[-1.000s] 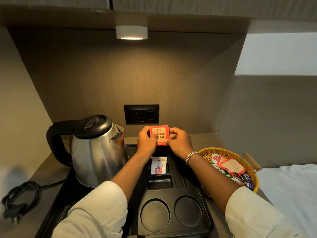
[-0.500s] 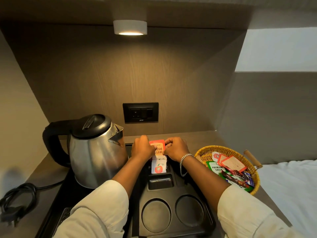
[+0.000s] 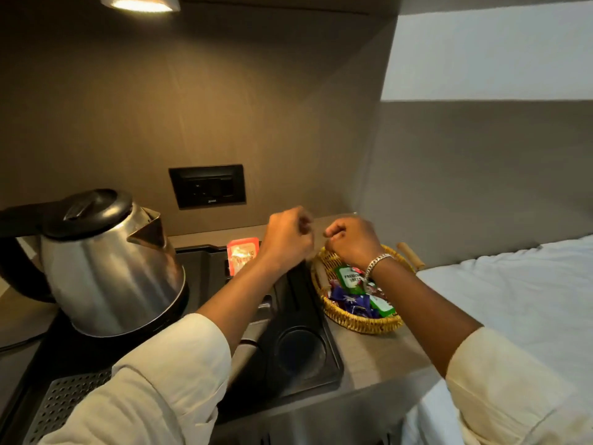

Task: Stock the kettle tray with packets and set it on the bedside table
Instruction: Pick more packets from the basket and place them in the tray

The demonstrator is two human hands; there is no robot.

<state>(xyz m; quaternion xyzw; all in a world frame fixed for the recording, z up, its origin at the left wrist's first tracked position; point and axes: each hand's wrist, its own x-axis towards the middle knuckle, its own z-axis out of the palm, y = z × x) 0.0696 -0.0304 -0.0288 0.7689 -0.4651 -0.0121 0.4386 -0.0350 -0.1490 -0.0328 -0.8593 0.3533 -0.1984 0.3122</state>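
Observation:
A black kettle tray (image 3: 324, 358) lies on the counter with a steel kettle (image 3: 109, 268) on its left side. Red tea packets (image 3: 242, 253) stand upright in a slot at the tray's back. My left hand (image 3: 285, 237) hovers just right of those packets, fingers curled, nothing in it. My right hand (image 3: 353, 240) is over the far rim of a wicker basket (image 3: 359, 322), fingers curled, also without anything visible in it. The basket holds several green, blue and red packets (image 3: 353, 284).
A black wall socket (image 3: 208, 186) sits above the counter. A white bed (image 3: 513, 300) lies at the right, beside the counter's edge. The tray has round cup recesses (image 3: 301, 351) and a perforated grille (image 3: 64, 403) at the front left.
Both hands let go of the red packets, which now stand in the tray slot, and moved right toward the basket. The view has swung to the right.

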